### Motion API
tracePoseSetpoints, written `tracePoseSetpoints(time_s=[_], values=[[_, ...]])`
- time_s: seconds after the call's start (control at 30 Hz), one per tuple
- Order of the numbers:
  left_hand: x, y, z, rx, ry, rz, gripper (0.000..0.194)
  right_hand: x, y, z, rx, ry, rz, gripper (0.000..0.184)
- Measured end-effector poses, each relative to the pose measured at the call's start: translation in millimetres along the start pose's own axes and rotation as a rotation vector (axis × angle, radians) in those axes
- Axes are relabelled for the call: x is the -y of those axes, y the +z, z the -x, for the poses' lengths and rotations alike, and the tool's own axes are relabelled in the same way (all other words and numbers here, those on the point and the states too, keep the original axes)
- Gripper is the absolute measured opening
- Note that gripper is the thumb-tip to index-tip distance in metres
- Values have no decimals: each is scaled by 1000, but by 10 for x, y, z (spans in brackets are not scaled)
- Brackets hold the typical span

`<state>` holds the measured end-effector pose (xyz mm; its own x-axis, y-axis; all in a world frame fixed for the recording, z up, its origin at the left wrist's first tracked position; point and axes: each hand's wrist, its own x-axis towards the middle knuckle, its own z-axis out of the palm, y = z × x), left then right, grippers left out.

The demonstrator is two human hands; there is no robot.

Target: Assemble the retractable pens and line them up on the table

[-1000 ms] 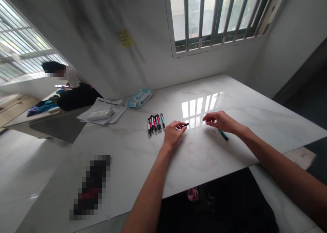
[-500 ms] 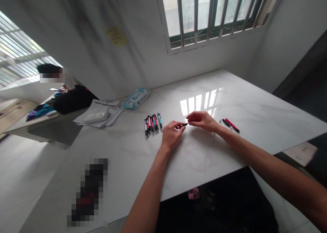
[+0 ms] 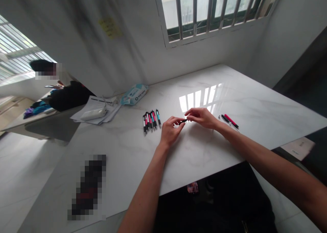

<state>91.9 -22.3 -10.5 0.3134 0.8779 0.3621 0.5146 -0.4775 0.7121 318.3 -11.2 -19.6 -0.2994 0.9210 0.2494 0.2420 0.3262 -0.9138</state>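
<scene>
My left hand pinches a small black pen part over the white marble table. My right hand meets it from the right, fingertips closed on the same black piece. A row of several red and teal pens lies just left of my left hand. To the right of my right wrist lie a red pen and a dark pen part.
A wipes packet, papers with a white object on them lie at the table's far left. A blurred dark object rests near the front left edge. Another person sits at a desk far left. A barred window is above.
My right hand moved left from the pens at the right and joined my left hand on the black piece. The red pen and dark part now lie uncovered.
</scene>
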Motion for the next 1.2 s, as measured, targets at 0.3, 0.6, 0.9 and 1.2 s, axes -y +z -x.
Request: tracePoseSetpoints(time_s=[0.3, 0.6, 0.9, 1.2], values=[[1, -1, 7, -12, 9, -1, 14, 45, -49, 7, 38, 11, 148, 30], [-13, 3, 7, 8, 10, -4, 14, 72, -63, 19, 54, -8, 205, 32], [-19, 1, 6, 17, 25, 7, 13, 78, -64, 30, 82, -32, 207, 26], [17, 3, 7, 42, 43, 23, 13, 11, -63, 16, 100, 11, 180, 31]])
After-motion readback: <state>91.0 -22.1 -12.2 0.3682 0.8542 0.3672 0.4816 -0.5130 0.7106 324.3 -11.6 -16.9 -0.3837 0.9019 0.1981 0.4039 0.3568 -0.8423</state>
